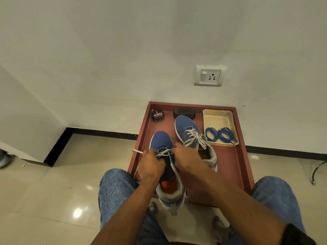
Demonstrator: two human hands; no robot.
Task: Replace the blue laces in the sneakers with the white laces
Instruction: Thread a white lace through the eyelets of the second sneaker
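Both hands, left hand (pixel 150 167) and right hand (pixel 187 160), pinch the white lace (pixel 163 152) at the near sneaker (pixel 163 144), barely threaded; far sneaker (pixel 189 133) finished, blue laces (pixel 219 135) in the right-hand tray (pixel 217 117).

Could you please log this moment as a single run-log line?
left hand: grips white lace | right hand: grips lace | near sneaker: partly laced | far sneaker: laced white | blue laces: in tray

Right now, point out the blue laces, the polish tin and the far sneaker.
blue laces (pixel 220 135), head view, middle of the coiled bundles.
polish tin (pixel 157 115), head view, centre of its lid.
far sneaker (pixel 185 125), head view, blue toe.
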